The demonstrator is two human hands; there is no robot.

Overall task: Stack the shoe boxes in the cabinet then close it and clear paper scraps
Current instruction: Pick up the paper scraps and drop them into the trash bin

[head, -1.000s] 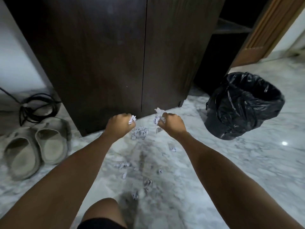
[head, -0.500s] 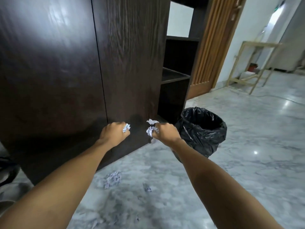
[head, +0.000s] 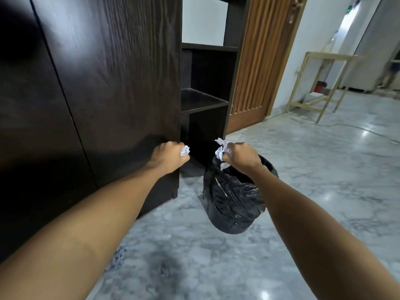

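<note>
Left hand (head: 167, 158) fisted on paper scraps (head: 185, 150), right hand (head: 241, 155) likewise, above bin (head: 233, 204)

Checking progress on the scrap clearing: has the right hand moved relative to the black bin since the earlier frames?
Yes. The right hand, fisted on paper scraps, now sits over the black bin's rim; earlier it was well left of it, by the cabinet.

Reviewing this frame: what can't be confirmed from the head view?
- Shoe boxes: hidden behind the shut cabinet doors.
- Amount of paper scraps held: wrapped inside the right hand and left hand.
- Bin contents: right hand covers the opening.
- Scraps on the floor: partly behind the left forearm.
</note>
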